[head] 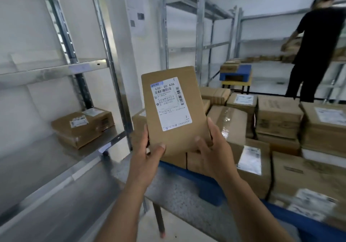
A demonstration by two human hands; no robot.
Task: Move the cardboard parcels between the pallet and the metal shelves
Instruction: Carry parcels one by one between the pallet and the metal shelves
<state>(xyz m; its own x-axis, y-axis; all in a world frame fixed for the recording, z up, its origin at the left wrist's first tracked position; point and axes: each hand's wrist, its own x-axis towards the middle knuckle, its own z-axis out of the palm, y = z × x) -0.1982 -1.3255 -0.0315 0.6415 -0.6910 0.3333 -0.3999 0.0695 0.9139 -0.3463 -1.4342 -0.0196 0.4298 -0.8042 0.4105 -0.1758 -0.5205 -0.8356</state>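
Head cam: my left hand (pixel 148 152) and right hand (pixel 211 148) pinch one flat parcel (pixel 174 110) upright by its bottom corners. A few parcels sit on the shelf (pixel 56 159); the pallet pile (pixel 277 125) looks mostly untouched.

Matt cardboard parcel (pixel 174 110) — glossy label (pixel 171 103)

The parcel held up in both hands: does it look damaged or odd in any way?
Nothing stands out. The parcel looks flat and intact, its white label stuck on smoothly though slightly tilted. The left hand and right hand grip its lower corners.
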